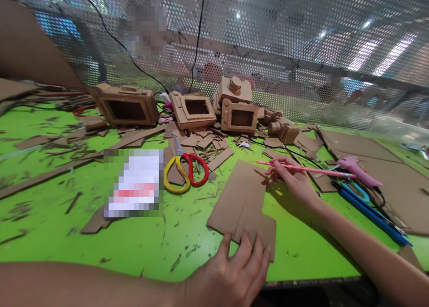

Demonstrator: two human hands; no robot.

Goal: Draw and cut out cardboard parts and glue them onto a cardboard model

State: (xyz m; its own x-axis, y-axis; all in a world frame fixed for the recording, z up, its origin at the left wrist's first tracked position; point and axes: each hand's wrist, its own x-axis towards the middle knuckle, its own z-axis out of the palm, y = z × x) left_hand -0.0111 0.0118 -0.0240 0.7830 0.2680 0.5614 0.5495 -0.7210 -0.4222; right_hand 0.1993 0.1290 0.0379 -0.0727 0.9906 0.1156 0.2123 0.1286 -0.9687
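A piece of cardboard, stepped along its right side, lies flat on the green table near the front edge. The left hand rests on its near end, fingers spread and pressing down rather than gripping. The right hand, at its far right side, pinches a pink pencil narrowly between thumb and fingers; the tip points left over the far right corner, and whether it touches I cannot tell. Left of the piece lie scissors with one yellow and one red handle, blades pointing far, and beyond them to the left a blurred white paper. On the right, past the pencil, are a pink glue gun, a long blue tool and large sheets. Scraps litter the table. Farther back stand cardboard models: a framed box on the left, a tilted frame in the middle, and a model with a round knob above another frame. Perforated mesh rises behind.
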